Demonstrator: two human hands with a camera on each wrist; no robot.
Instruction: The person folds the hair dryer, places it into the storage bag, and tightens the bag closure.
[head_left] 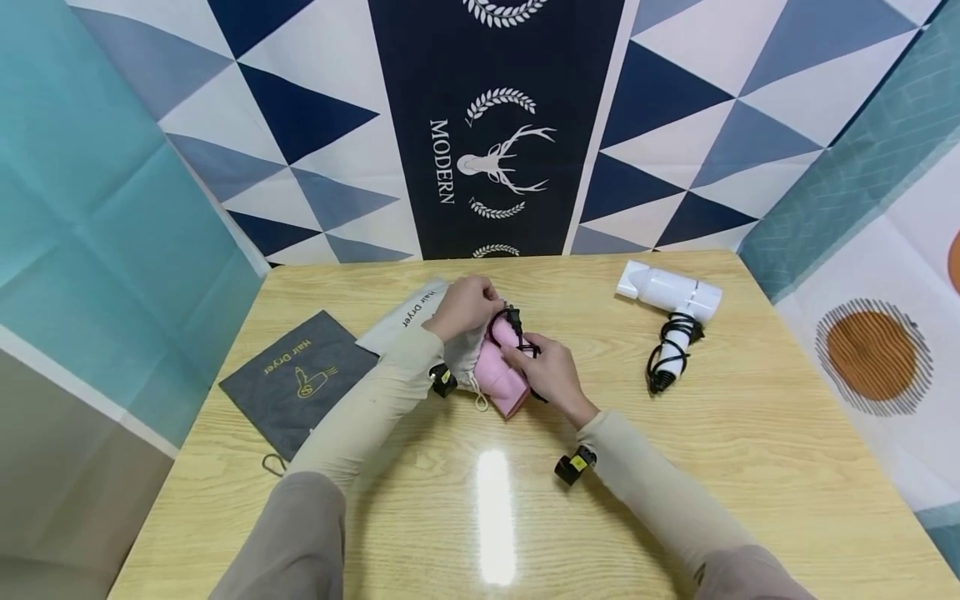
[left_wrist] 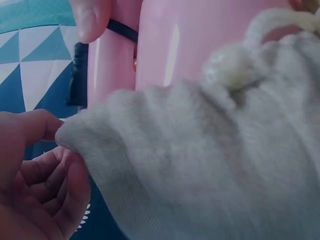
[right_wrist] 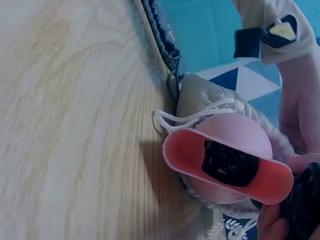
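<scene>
A pink hair dryer [head_left: 498, 367] lies partly inside a pale grey drawstring bag [head_left: 467, 350]; its flat nozzle and cord side stick out to the right. My left hand [head_left: 465, 307] pinches the mouth edge of the bag, as the cloth [left_wrist: 150, 165] in the left wrist view confirms. Around the dryer's handle and its black cord [head_left: 531, 348], my right hand [head_left: 553, 371] curls its fingers. The nozzle [right_wrist: 240, 132] faces the right wrist camera. The bag hides the rear of the dryer, and my left forearm covers part of the bag.
A dark grey bag [head_left: 300, 379] printed "Hair Dryer" lies flat at the left of the wooden table [head_left: 637, 483]. At the back right rests a white hair dryer [head_left: 671, 292], its black cord [head_left: 671, 354] wrapped around the handle. Patterned cloth hangs behind and at both sides.
</scene>
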